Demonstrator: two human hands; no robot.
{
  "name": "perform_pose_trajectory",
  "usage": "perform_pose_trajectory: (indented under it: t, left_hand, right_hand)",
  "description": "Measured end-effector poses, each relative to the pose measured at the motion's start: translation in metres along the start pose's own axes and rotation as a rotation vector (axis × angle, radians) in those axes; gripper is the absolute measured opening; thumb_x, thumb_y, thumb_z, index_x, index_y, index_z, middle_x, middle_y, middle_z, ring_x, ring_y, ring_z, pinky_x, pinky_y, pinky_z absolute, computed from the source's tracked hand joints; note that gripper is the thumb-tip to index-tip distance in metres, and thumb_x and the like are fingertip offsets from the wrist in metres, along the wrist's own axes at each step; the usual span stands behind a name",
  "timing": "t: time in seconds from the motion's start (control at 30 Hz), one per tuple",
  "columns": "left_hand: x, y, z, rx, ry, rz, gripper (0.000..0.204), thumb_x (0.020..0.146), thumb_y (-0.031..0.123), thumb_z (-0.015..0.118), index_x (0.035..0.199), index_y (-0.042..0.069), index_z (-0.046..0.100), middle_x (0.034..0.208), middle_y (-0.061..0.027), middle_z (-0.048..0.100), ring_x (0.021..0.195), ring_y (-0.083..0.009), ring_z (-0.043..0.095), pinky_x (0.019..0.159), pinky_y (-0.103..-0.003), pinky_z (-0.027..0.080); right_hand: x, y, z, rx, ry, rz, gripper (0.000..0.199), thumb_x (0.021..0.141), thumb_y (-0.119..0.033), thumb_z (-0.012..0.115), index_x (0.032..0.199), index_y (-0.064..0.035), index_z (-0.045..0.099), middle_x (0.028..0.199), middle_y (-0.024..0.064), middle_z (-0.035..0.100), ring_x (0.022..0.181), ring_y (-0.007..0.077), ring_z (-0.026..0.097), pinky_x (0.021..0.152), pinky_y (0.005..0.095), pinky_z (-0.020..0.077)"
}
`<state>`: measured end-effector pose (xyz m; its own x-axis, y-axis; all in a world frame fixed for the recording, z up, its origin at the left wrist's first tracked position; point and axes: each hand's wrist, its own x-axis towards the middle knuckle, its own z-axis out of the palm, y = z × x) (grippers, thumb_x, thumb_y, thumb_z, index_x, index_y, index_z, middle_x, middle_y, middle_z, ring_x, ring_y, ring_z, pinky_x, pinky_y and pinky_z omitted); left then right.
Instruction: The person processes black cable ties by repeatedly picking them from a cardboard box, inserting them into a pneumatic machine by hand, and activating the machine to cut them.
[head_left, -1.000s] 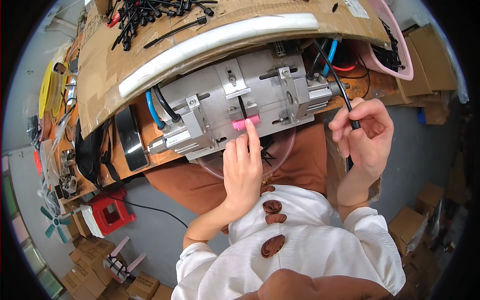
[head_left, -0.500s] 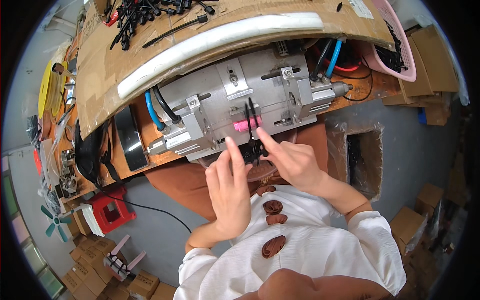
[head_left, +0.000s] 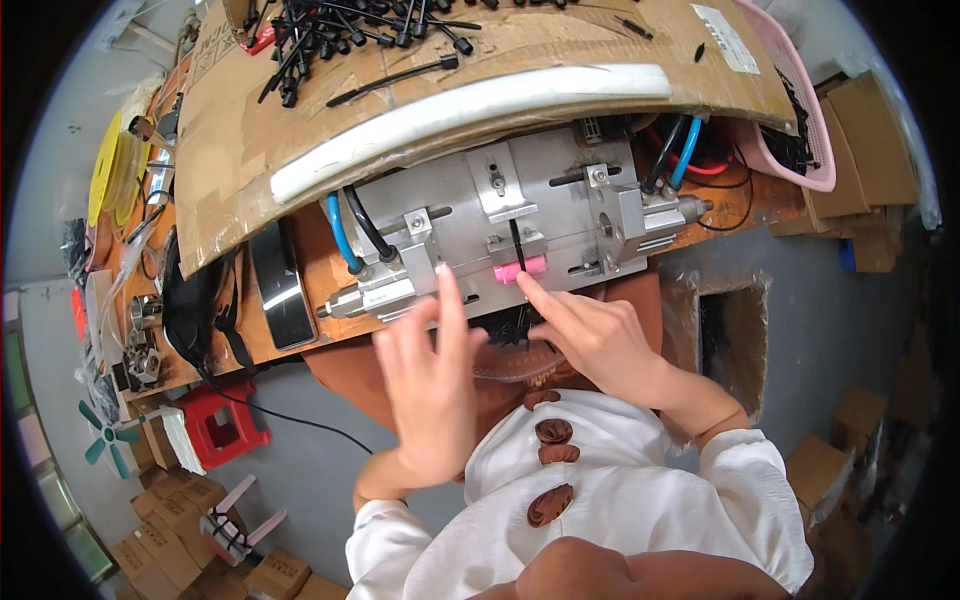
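At the pink piece (head_left: 534,266), right fingers (head_left: 552,306) point, grip unclear; left fingers (head_left: 452,318) spread wide.

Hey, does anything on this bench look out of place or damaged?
Mildly odd: two small black pieces lie on the cardboard toward its far right, apart from the jumbled heap of black rods, so they look like strays. I see no obvious damage around the pink piece by the right hand.

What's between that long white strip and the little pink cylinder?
The head view shows the front edge of the cardboard sheet, a silver bracket, then a metal block with a black rod across it.
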<state>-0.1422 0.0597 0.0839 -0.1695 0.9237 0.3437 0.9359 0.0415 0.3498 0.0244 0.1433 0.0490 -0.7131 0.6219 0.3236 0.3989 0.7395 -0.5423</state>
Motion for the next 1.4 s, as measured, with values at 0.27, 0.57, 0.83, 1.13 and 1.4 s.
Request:
perform_pose_trajectory:
  t: [0.27,0.57,0.83,1.13,1.4]
  left_hand:
    - [0.199,-0.069,-0.013,0.153,0.274,0.256,0.028,0.083,0.010,0.065,0.109,0.001,0.059,0.096,-0.0181,0.056,0.092,-0.0360,0.056,0.078,-0.042,0.046]
    - [0.219,-0.097,-0.025,-0.140,-0.111,0.303,0.022,0.079,0.010,0.072,0.099,0.004,0.065,0.075,-0.0023,0.056,0.068,-0.0113,0.054,0.063,-0.024,0.045]
    - [0.285,-0.096,-0.100,-1.014,-0.323,-0.212,0.025,0.097,0.026,0.053,0.103,0.003,0.061,0.079,-0.0001,0.062,0.071,-0.0086,0.060,0.062,-0.017,0.051]
    - [0.148,-0.047,-0.061,-0.598,0.212,0.022,0.026,0.086,0.003,0.064,0.112,0.000,0.063,0.091,-0.0027,0.061,0.079,-0.0088,0.056,0.078,-0.022,0.048]
    - [-0.019,0.021,0.051,-0.206,0.035,0.055,0.083,0.065,-0.009,0.074,0.140,-0.001,0.040,0.089,-0.0100,0.051,0.081,-0.0235,0.049,0.072,-0.033,0.045]
  right_hand:
    - [0.185,0.018,-0.055,-0.562,0.293,-0.466,0.021,0.081,-0.008,0.066,0.100,-0.0014,0.059,0.078,0.0073,0.061,0.066,0.0193,0.063,0.049,0.0233,0.0477]
    - [0.236,0.065,-0.090,-0.425,-0.143,-0.617,0.012,0.077,-0.010,0.062,0.086,-0.0037,0.065,0.088,0.0113,0.058,0.086,0.0276,0.062,0.071,0.0378,0.0509]
    - [0.251,0.062,-0.110,0.564,-0.035,-0.097,0.014,0.085,-0.010,0.066,0.093,0.0008,0.068,0.073,0.0049,0.068,0.061,0.0069,0.057,0.056,0.0239,0.0459]
    - [0.202,0.087,-0.144,1.126,0.079,0.026,0.039,0.092,-0.028,0.062,0.115,0.0013,0.054,0.107,0.0163,0.064,0.092,0.0202,0.065,0.059,0.0179,0.0529]
    - [0.111,0.077,-0.129,1.232,0.248,-0.070,0.035,0.098,-0.024,0.051,0.120,0.0034,0.050,0.092,0.0157,0.064,0.079,0.0207,0.067,0.048,0.0172,0.0514]
